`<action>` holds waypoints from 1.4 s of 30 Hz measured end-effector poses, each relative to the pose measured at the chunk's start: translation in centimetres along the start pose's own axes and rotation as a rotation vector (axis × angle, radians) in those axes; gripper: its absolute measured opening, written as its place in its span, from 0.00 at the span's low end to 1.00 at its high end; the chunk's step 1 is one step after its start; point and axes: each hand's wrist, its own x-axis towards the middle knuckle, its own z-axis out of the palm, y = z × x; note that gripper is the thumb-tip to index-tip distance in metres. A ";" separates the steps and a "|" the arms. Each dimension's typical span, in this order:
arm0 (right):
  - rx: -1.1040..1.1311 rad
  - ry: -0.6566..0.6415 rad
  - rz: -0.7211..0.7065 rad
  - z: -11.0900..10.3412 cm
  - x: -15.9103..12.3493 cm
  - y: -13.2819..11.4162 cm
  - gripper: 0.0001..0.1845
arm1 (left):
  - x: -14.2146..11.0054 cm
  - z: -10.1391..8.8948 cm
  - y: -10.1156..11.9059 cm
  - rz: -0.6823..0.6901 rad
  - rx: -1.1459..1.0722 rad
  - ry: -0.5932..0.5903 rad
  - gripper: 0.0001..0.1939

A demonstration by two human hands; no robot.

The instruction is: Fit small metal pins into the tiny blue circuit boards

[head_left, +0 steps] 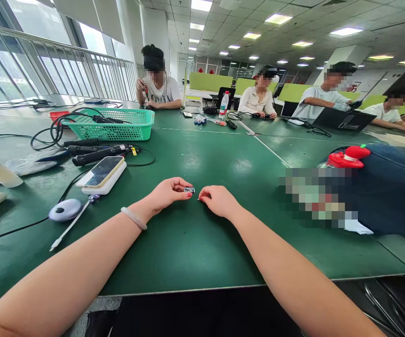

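Over the green table (174,252), my left hand (170,193) pinches a small circuit board (189,190) between thumb and fingers. The board is dark with pale parts on its face. Just to the right, apart from the board, my right hand (220,200) has its fingers closed in a pinch. A tiny pale tip shows at those fingertips, too small to name. A light bracelet (134,218) circles my left wrist.
To the left lie a phone (103,171) on a white box, a round grey-blue object (65,210), a white cable (71,229) and black tools (100,153). Behind stands a green basket (118,133). A dark bag (392,196) lies right. Several people sit across the table.
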 end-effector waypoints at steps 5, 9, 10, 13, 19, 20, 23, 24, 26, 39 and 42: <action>0.046 0.044 0.047 0.3 0.5 0.1 0.07 | 0.0 0.1 0.2 -0.006 0.031 0.005 0.18; 0.060 0.053 0.133 0.7 1.2 0.5 0.07 | -0.1 0.1 0.2 -0.005 0.050 0.002 0.18; 0.059 0.055 0.152 0.8 1.3 0.6 0.07 | -0.1 0.1 0.2 -0.005 0.052 0.001 0.18; 0.062 0.091 0.192 0.8 1.5 0.8 0.07 | 0.0 0.0 0.2 -0.008 0.056 0.003 0.18; 0.023 0.109 0.064 0.3 1.0 1.1 0.07 | 0.0 0.0 0.2 -0.007 0.083 0.022 0.18; -0.018 0.109 0.036 0.4 1.0 1.1 0.07 | 0.0 0.1 0.2 -0.007 0.098 0.024 0.17; -0.142 0.104 -0.019 0.7 0.8 1.0 0.08 | 0.0 0.1 0.2 0.005 0.167 0.024 0.17; -0.175 0.101 -0.032 0.8 0.8 0.9 0.08 | 0.0 0.1 0.2 0.011 0.196 0.026 0.18; -0.220 0.099 -0.042 0.8 0.7 0.8 0.08 | 0.0 0.1 0.2 0.022 0.248 0.036 0.17; -0.026 0.260 -0.226 1.4 -0.5 -2.5 0.09 | 0.2 0.0 -0.5 0.091 0.342 0.027 0.17; -0.063 0.257 -0.235 1.5 -0.6 -2.6 0.10 | 0.1 0.1 -0.4 0.100 0.317 0.005 0.17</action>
